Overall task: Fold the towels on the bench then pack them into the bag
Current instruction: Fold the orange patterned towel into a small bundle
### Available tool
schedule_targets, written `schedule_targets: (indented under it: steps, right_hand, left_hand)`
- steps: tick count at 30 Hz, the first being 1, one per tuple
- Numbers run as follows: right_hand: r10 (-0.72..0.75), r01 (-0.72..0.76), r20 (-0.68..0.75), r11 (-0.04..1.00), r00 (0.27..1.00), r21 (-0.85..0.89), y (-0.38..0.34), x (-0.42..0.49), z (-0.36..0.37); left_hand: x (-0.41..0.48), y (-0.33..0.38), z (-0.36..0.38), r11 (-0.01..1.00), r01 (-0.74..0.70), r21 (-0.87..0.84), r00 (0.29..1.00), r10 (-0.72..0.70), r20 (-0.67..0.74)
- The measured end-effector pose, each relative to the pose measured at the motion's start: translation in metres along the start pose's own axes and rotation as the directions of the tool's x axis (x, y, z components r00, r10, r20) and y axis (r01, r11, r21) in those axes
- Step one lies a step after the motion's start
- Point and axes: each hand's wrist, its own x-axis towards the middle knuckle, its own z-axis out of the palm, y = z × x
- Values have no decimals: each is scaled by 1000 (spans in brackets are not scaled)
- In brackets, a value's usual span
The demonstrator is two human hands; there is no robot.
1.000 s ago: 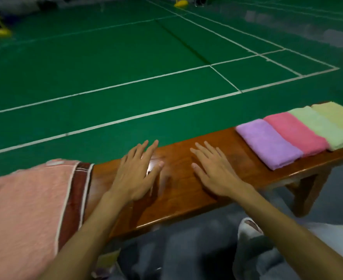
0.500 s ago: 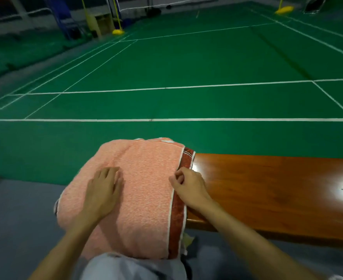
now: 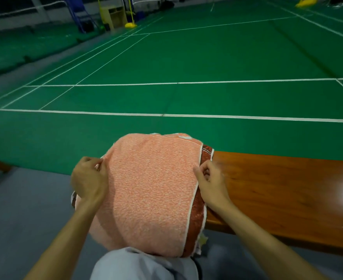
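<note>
Court floor [image 3: 186,57], green with white badminton lines, beyond the bench. Wooden bench [image 3: 277,188], glossy, running right. Peach towel [image 3: 150,188] with dark-red border, draped over the bench's left end. My left hand [image 3: 90,178], fingers pinching the towel's left edge; my right hand [image 3: 211,182], fingers curled, pinching its bordered right edge.

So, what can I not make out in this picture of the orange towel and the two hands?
All in the head view:
- bag: outside the frame.
- towel: its near end is hidden behind the grey clothing.
- bench: left end covered by the towel, right end cut off by the frame edge, with glare there.
- left hand: its fingertips are tucked behind the towel's edge.
- items at the far wall: too small and dim.
</note>
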Motion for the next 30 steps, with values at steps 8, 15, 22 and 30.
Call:
schedule_targets:
  steps: [8,15,22,30]
  right_hand:
    - [264,-113,-416,928,870,354,6,25,-89]
    - [401,-295,-456,911,795,287,60,23,-223]
    - [386,-345,-508,922,770,176,98,13,-298]
    - [258,-340,-507,937,823,-75,100,7,-339]
  left_hand:
    - [-43,86,4,969,-135,-208,984,155,83]
    - [-110,177,81,831,182,-525,809,177,560]
    - [-147,218,113,696,292,-656,683,328,652]
    - [-170,237,131,814,194,-547,670,297,680]
